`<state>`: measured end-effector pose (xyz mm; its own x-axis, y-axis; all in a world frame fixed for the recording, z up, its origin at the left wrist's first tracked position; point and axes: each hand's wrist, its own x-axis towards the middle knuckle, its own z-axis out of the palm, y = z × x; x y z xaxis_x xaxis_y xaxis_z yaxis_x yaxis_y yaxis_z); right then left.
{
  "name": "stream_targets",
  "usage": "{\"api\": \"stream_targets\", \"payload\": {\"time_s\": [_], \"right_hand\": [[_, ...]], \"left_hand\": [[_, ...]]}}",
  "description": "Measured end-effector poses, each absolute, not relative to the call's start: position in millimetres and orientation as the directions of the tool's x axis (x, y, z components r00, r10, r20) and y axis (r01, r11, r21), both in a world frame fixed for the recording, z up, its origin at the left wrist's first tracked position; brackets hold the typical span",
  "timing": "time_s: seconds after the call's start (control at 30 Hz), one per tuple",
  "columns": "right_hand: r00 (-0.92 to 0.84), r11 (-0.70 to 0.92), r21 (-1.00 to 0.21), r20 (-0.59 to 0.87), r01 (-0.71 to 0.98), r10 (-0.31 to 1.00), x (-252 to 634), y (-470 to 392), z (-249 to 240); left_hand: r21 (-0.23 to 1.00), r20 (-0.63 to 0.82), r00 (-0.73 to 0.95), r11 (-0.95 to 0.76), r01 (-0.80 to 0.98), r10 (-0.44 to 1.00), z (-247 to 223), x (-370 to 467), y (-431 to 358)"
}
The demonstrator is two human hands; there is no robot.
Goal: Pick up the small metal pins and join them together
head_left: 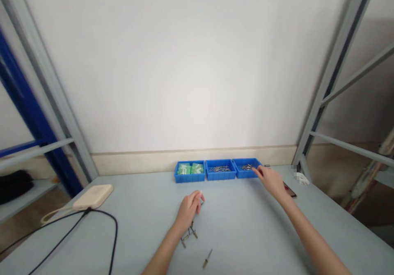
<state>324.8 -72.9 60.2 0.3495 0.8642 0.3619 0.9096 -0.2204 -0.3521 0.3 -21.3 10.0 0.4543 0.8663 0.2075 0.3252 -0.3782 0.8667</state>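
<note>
Metal pins (195, 234): several loose on the table (240, 225) beside the left wrist, a lone pin (207, 260) nearer the viewer, more in the middle tray (221, 176) and right tray (244, 175).

Left hand (190, 207): fingers curled in, grey sliver at the tips; cannot tell whether gripped. Right hand (271, 180): fingers bunched at the right tray's edge; grip hidden.

Risks, my judgement: left forearm could sweep the loose pins, being so close; slim shafts might roll or slip a light pinch; a knuckle catching the rim could shove the tray.

Materials: pins slender, steely, with thicker brassy ends. Trays shallow, rectangular, blue, apparently plastic. Table smooth, pale grey.
</note>
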Motion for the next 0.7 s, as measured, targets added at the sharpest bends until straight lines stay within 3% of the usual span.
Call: {"api": "stream_targets", "payload": {"time_s": [0.07, 0.13, 0.23, 0.6, 0.7], "right_hand": [[0.08, 0.098, -0.527, 0.305, 0.844, 0.949, 287.9, -102.4, 49.5], [-0.243, 0.344, -0.636, 0.243, 0.69, 0.939, 247.1, -129.0, 38.8], [-0.421, 0.418, -0.666, 0.169, 0.618, 0.891, 197.5, -151.2, 25.0], [-0.343, 0.341, -0.65, 0.13, 0.68, 0.93, 172.7, -145.3, -2.1], [-0.231, 0.292, -0.714, 0.184, 0.636, 0.955, 180.1, -130.9, -0.9]], "left_hand": [[0.865, 0.21, 0.458, -0.382, 0.325, 0.864, 12.2, 1.6, -22.2], [0.857, 0.209, 0.466, -0.391, 0.335, 0.859, 14.5, 2.3, -23.9], [0.853, 0.226, 0.466, -0.404, 0.329, 0.855, 16.3, 1.1, -26.6], [0.832, 0.229, 0.463, -0.419, 0.364, 0.856, 17.9, -0.1, -29.5], [0.825, 0.23, 0.488, -0.435, 0.361, 0.842, 18.4, 1.7, -32.3]]}}
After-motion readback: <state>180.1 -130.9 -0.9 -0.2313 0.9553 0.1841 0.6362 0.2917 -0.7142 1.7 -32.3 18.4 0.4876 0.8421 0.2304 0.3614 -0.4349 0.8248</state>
